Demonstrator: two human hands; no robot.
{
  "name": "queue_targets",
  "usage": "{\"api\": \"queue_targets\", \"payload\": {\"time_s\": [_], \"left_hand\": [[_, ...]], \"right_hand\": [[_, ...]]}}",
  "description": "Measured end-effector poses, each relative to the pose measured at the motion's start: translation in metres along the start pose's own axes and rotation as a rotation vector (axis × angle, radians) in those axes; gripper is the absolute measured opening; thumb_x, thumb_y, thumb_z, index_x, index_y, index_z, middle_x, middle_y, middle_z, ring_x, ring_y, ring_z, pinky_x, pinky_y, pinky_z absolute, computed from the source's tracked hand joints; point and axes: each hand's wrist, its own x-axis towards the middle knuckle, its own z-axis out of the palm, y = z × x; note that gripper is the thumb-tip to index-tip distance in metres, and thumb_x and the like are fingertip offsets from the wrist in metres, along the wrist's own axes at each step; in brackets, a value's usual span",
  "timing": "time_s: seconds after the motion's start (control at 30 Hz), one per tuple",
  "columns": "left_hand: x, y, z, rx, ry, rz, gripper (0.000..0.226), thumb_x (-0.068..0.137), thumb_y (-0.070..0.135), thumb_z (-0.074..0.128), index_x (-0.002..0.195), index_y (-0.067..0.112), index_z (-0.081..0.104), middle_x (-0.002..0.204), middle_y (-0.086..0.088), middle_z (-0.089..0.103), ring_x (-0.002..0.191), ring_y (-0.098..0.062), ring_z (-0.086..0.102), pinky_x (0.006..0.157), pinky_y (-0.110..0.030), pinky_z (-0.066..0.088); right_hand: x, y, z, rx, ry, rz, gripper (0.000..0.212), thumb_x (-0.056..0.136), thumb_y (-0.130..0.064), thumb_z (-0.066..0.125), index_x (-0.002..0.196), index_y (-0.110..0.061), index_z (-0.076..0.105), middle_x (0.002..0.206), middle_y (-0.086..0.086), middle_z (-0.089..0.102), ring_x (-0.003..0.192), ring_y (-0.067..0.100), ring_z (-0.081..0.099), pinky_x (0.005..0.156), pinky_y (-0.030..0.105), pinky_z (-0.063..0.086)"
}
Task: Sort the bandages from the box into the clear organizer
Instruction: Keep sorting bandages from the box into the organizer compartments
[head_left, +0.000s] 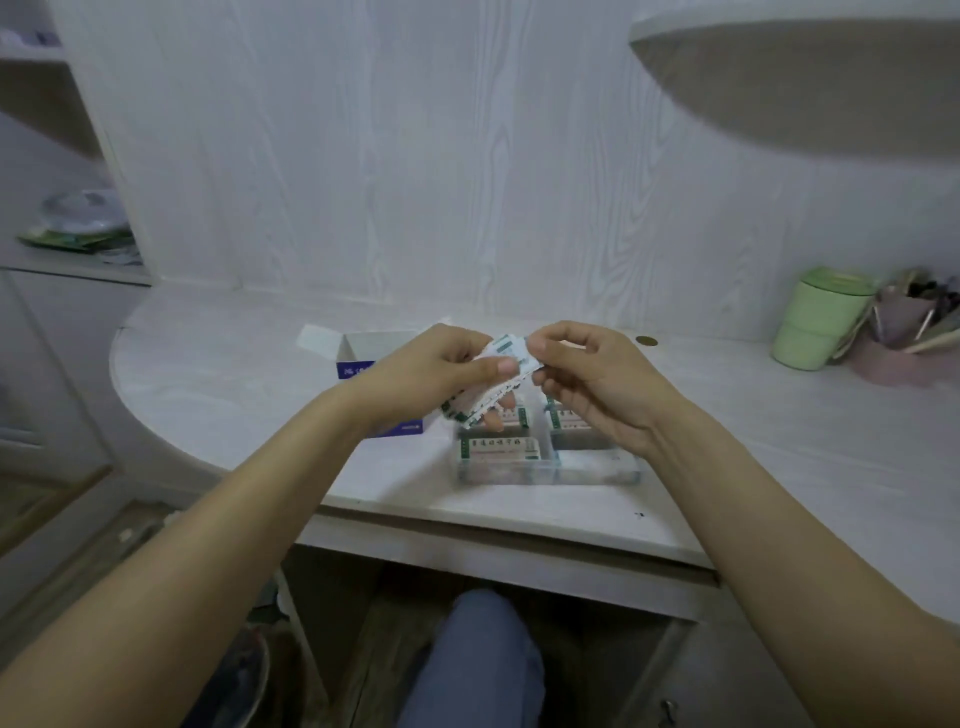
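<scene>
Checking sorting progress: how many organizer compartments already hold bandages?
2 clearly: the organizer's near-left compartment and the far-right one. The near-right looks bare. The far-left sits behind the left hand and its bandage stack, so more may be hidden.

Clear plastic organizer (545, 470) on matt wood-grain desk (234, 374).

White wood-grain wall (363, 156), curved desk (218, 374), side shelves (62, 260)

Fanned white-and-green bandages (485, 395) above clear organizer (545, 470) holding more, open blue box (363, 358) left
</scene>
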Motion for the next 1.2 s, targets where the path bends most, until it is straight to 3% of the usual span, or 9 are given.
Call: {"api": "queue_targets", "payload": {"time_s": [0.1,0.3,0.5,0.7,0.8,0.9,1.0,1.1,1.2], "left_hand": [[0.001,0.003,0.021,-0.160,-0.036,0.004,0.021,0.097,0.023,0.049,0.095,0.009,0.065,0.077,-0.006,0.072,0.058,-0.015,0.065,0.055,-0.018,0.046],[0.008,0.005,0.045,-0.206,-0.015,0.030,0.022,0.099,0.023,0.046,0.085,0.015,0.061,0.059,0.007,0.062,0.052,-0.007,0.052,0.053,-0.016,0.044],[0.014,0.003,0.057,-0.138,-0.027,-0.015,0.029,0.099,0.028,0.044,0.106,0.005,0.061,0.065,0.007,0.064,0.054,-0.008,0.049,0.058,-0.023,0.041],[0.012,-0.004,0.055,-0.157,-0.039,-0.087,0.021,0.099,0.026,0.046,0.098,0.013,0.063,0.072,0.005,0.067,0.055,-0.005,0.052,0.053,-0.015,0.043],[0.012,-0.008,0.055,-0.159,-0.009,-0.112,0.022,0.099,0.027,0.046,0.094,0.014,0.063,0.065,0.007,0.066,0.054,-0.004,0.052,0.053,-0.013,0.042],[0.013,-0.009,0.055,-0.139,0.027,-0.146,0.022,0.099,0.027,0.047,0.094,0.012,0.061,0.059,0.009,0.065,0.052,-0.003,0.052,0.053,-0.013,0.043],[0.015,-0.009,0.053,-0.070,0.087,-0.164,0.024,0.098,0.029,0.049,0.091,0.009,0.060,0.057,0.009,0.064,0.049,-0.002,0.052,0.058,-0.021,0.043],[0.016,-0.007,0.053,-0.011,0.139,-0.182,0.024,0.098,0.029,0.049,0.085,0.011,0.056,0.052,0.012,0.062,0.045,0.001,0.051,0.057,-0.021,0.042],[0.016,-0.010,0.053,-0.051,0.224,-0.190,0.023,0.098,0.027,0.049,0.082,0.011,0.055,0.070,0.005,0.066,0.052,-0.006,0.053,0.061,-0.025,0.045]], "right_hand": [[-0.010,0.004,-0.014,0.019,0.048,-0.002,0.009,0.083,-0.002,0.065,0.075,-0.007,0.064,0.062,0.003,0.060,0.053,0.007,0.057,0.055,0.014,0.049],[-0.020,0.005,-0.030,-0.146,0.129,-0.020,0.006,0.084,0.000,0.065,0.082,-0.004,0.067,0.067,0.007,0.065,0.056,0.009,0.062,0.060,0.016,0.053],[-0.020,0.004,-0.033,-0.317,0.186,-0.026,0.010,0.078,-0.001,0.073,0.086,-0.004,0.069,0.076,0.012,0.068,0.059,0.012,0.063,0.058,0.017,0.052],[-0.020,0.005,-0.041,-0.258,0.147,0.027,0.006,0.086,0.000,0.064,0.084,-0.004,0.068,0.067,0.009,0.070,0.059,0.013,0.068,0.055,0.016,0.054],[-0.022,0.008,-0.040,-0.243,0.126,0.069,0.008,0.093,-0.004,0.056,0.087,-0.006,0.062,0.075,0.012,0.073,0.065,0.016,0.072,0.055,0.019,0.055],[-0.018,0.012,-0.041,-0.381,0.232,0.048,0.014,0.094,-0.006,0.054,0.081,-0.011,0.058,0.088,0.009,0.070,0.067,0.014,0.069,0.053,0.021,0.051],[-0.013,0.015,-0.046,-0.486,0.310,0.000,0.018,0.089,-0.001,0.056,0.074,-0.011,0.060,0.087,0.003,0.064,0.063,0.013,0.065,0.063,0.031,0.048],[-0.014,0.021,-0.053,-0.476,0.349,0.012,0.018,0.087,0.002,0.057,0.073,-0.010,0.062,0.086,0.004,0.062,0.052,0.006,0.064,0.055,0.019,0.049],[-0.017,0.025,-0.064,-0.441,0.436,0.013,0.013,0.086,0.003,0.059,0.079,-0.007,0.063,0.083,0.006,0.063,0.049,0.003,0.064,0.048,0.012,0.046]]}}
